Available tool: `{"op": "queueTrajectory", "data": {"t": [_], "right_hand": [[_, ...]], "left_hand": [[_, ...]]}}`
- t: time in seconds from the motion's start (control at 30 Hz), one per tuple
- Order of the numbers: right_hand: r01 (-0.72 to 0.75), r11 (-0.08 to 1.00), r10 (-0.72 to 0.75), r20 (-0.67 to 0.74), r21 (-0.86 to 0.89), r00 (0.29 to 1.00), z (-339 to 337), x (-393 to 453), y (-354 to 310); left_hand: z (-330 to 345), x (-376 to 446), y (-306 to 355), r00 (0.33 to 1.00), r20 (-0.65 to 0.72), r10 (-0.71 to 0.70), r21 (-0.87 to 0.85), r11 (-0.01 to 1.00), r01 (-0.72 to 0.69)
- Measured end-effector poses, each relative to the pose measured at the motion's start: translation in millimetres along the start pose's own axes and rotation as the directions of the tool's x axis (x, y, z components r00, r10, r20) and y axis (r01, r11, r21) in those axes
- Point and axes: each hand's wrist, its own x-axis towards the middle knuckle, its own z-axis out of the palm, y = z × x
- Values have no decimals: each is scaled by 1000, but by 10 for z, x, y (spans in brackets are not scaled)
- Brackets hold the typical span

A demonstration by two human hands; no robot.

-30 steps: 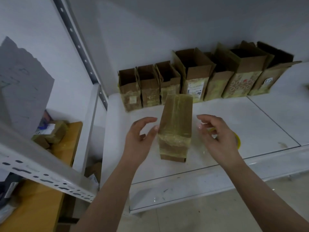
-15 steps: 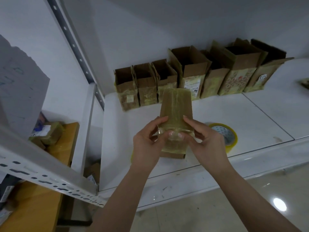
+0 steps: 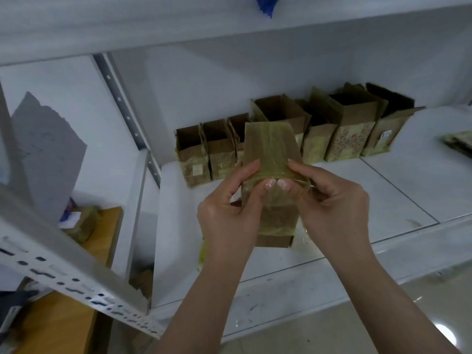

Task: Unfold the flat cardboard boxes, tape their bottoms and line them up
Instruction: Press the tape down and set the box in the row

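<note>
Box (image 3: 269, 149) upside down, taped bottom facing up and toward the camera, held above the front middle of the shelf (image 3: 398, 200). Clear tape covers the bottom panel and runs down the near side; lower brown edge of the box shows below the hands.

Left hand (image 3: 227, 213) grips the box from the left, fingers curled round its side, thumb pressed on the tape at the near top edge. Right hand (image 3: 332, 208) grips from the right the same way, thumb beside the left thumb, tips almost touching. Both thumbs press the tape where the bottom panel meets the near side.

Row of boxes (image 3: 293, 139) stands open-topped along the back edge of the shelf against the wall, side by side, smaller ones at the left, taller ones at the right. The held box partly hides the middle of the row.

Flat stack (image 3: 459, 144) lies at the right edge of the shelf, blurred. A yellowish strip (image 3: 202, 254) shows just left of the left wrist near the front edge; cannot tell what it is.

Wooden table (image 3: 51, 325) at lower left, beyond the slotted upright (image 3: 76, 282), with a wrapped parcel (image 3: 83, 224) on it.
</note>
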Motion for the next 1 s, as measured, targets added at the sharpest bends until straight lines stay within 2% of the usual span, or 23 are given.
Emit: {"op": "queueTrajectory", "data": {"t": [0.1,0.33,0.5,0.63,0.73,0.83,0.9,1.0], "right_hand": [[-29,998,28,9,59,1000,-84,0,-26],[-13,989,12,6,148,1000,-225,-64,-81],[-70,956,59,47,286,997,-316,-80,-81],[-94,960,89,31,264,996,-401,-64,-74],[-120,965,113,46,232,993,-506,-9,-89],[-125,960,107,83,251,991,-585,21,-130],[-127,960,99,123,249,988,-598,8,-162],[-119,968,91,136,222,987,-615,-2,-205]], "left_hand": [[4,-37,75,999,32,38,45,998,-39],[71,-139,188,998,-23,59,76,995,-57],[73,-180,270,997,22,77,136,988,-79],[125,-197,319,996,68,58,184,981,-70],[97,-172,342,990,139,24,84,996,-36],[51,-104,370,988,146,-57,4,998,58],[53,-81,386,984,161,-77,57,996,68],[80,-121,404,981,194,-10,170,985,-23]]}}
